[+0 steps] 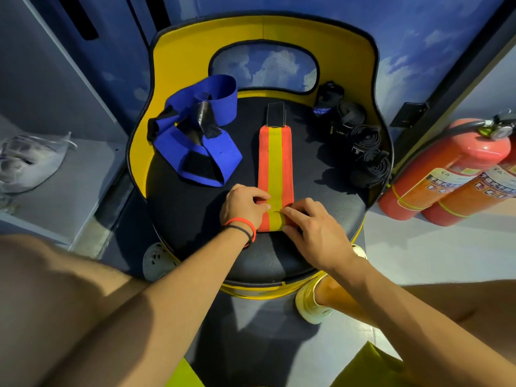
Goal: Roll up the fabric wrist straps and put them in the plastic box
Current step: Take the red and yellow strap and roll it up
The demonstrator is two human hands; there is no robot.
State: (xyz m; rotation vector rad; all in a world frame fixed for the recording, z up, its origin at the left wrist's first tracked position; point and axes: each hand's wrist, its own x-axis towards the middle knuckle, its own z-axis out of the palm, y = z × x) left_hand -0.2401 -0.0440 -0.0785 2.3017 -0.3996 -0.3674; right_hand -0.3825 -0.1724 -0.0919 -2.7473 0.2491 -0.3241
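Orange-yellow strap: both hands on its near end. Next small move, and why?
Probably roll the folded near end forward, toward the black tab. The left hand and right hand both pinch a small fold at the near end of the orange-yellow strap, while the rest lies flat and unrolled on the seat.

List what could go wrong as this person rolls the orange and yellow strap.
Only the near end of the orange and yellow strap is folded, pinched by the left hand and right hand; a crooked first turn could skew the roll. The fold lies toward the front edge of the seat and might slip off.
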